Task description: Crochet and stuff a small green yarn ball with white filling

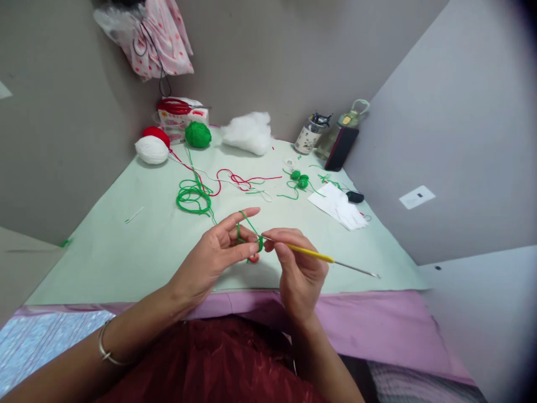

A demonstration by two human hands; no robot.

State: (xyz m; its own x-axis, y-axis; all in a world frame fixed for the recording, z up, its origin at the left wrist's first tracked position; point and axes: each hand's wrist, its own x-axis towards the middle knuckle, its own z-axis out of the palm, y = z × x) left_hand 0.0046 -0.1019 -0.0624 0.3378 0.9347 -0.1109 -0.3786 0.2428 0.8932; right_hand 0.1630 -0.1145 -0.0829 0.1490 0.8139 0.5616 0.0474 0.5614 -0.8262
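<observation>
My left hand (pixel 213 252) pinches a small green crochet piece (pixel 260 244) between thumb and fingers. Green yarn (pixel 250 222) runs over its raised index finger down to the piece. Between the fingers of my right hand (pixel 300 268) is a crochet hook (pixel 312 252) with a yellow grip and metal at both ends. Its left tip meets the green piece, though the stitch there is too small to make out. A small red-orange thing (pixel 254 258) shows just under the left fingertips, partly hidden.
Loose green yarn (pixel 193 200) coils beyond my left hand, near a green yarn ball (pixel 198 135), a white ball (pixel 151 150) and white stuffing (pixel 247 133). Small green crocheted balls (pixel 300 179), white paper (pixel 338 206), a phone (pixel 342 149) and a pen cup (pixel 308 136) are at the right.
</observation>
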